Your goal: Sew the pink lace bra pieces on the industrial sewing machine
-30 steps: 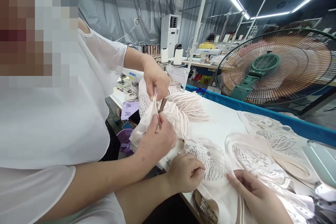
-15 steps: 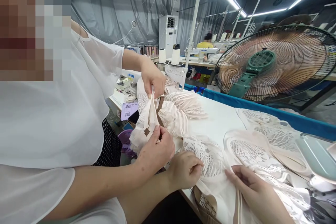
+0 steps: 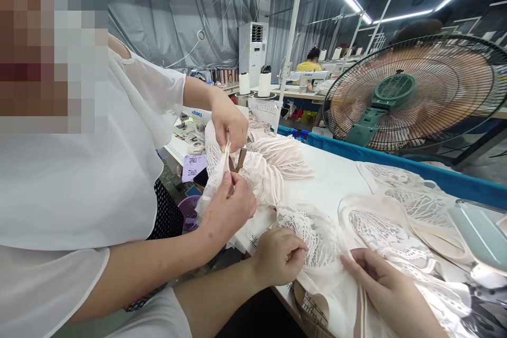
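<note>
A pale pink lace bra (image 3: 317, 237) lies on the white table (image 3: 336, 179) in front of me. My left hand (image 3: 279, 256) is closed in a fist, pinching the lace cup at its left edge. My right hand (image 3: 390, 293) rests on the garment's lower right part, fingers curled and pressed on the smooth fabric beside a strap (image 3: 361, 311). To my left a co-worker in a white blouse (image 3: 91, 179) holds another lace bra (image 3: 222, 169) up with both hands, one hand (image 3: 232, 121) above and one hand (image 3: 232, 208) below.
More lace bras (image 3: 412, 211) lie to the right, and a stack (image 3: 277, 153) sits at the far side. A large fan (image 3: 412, 97) stands behind the blue table edge (image 3: 396, 166). A sewing machine (image 3: 196, 116), thread cones (image 3: 263, 84) and another worker (image 3: 311, 63) are further back.
The co-worker's lower hand has slid up along the held bra towards the upper hand. My own hands have barely shifted on the lace bra.
</note>
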Action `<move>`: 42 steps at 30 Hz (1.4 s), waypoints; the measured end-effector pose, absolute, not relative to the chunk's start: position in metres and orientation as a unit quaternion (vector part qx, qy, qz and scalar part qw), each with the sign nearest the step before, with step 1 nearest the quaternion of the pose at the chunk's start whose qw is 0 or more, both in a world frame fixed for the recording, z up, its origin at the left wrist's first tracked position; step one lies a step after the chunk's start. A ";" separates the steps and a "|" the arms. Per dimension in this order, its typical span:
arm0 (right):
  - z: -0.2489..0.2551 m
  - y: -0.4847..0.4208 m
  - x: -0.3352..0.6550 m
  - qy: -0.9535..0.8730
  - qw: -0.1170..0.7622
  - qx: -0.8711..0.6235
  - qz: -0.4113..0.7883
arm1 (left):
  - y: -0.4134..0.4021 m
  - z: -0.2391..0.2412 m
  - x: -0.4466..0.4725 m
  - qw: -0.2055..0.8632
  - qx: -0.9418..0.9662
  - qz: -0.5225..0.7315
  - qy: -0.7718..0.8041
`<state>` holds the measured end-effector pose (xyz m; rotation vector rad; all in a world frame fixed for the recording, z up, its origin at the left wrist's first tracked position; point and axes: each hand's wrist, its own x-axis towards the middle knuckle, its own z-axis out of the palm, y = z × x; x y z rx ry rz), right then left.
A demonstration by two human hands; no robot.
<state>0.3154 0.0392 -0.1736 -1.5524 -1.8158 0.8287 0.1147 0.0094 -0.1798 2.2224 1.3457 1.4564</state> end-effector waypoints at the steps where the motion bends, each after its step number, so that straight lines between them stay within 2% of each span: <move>1: -0.173 0.039 0.315 -0.682 0.296 -0.589 0.316 | 0.009 -0.180 0.114 0.081 0.744 0.487 0.450; 22: -0.174 0.039 0.314 -0.674 0.307 -0.601 0.300 | 0.013 -0.184 0.121 0.091 0.744 0.483 0.452; 25: -0.173 0.039 0.314 -0.678 0.315 -0.594 0.297 | 0.006 -0.159 0.110 0.075 0.758 0.457 0.460; 29: -0.171 0.039 0.315 -0.677 0.306 -0.596 0.305 | -0.020 -0.095 0.061 0.044 0.767 0.424 0.479; 32: -0.171 0.039 0.315 -0.677 0.300 -0.596 0.311 | -0.039 -0.061 0.032 -0.032 0.794 0.306 0.524; 37: -0.171 0.039 0.316 -0.684 0.298 -0.590 0.308 | -0.045 -0.053 0.031 -0.072 0.828 0.177 0.527; 39: -0.171 0.039 0.315 -0.685 0.295 -0.590 0.310 | -0.044 -0.056 0.034 -0.059 0.827 0.184 0.528; 42: -0.170 0.038 0.314 -0.681 0.292 -0.595 0.312 | -0.043 -0.059 0.031 -0.026 0.815 0.264 0.516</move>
